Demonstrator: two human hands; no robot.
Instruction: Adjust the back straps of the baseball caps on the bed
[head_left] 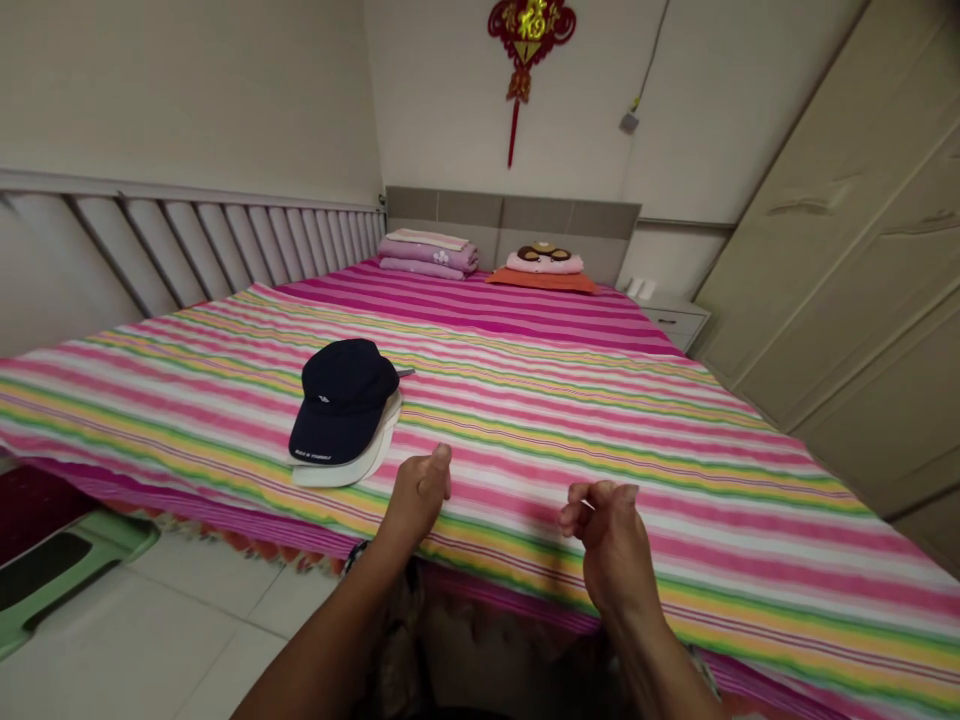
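My left hand (422, 490) hovers over the near part of the striped sheet (495, 410), just right of the caps. Its thumb points up and away from the loosely curled fingers, which are partly hidden; I see nothing in it. Farther right, my right hand (616, 545) is half open above the sheet, fingers bent and apart from the thumb, holding nothing. A navy cap (341, 395) with small white lettering on its brim lies on top of a white cap (367, 462). A grey strap end (406, 372) sticks out behind them.
Folded lilac bedding (427, 258) and a pink pillow on an orange one (544, 280) lie by the headboard (555, 225). A white railing (247, 240) borders the left side. A green stool (82, 570) stands at lower left, a nightstand (675, 322) and wardrobe (847, 270) at right.
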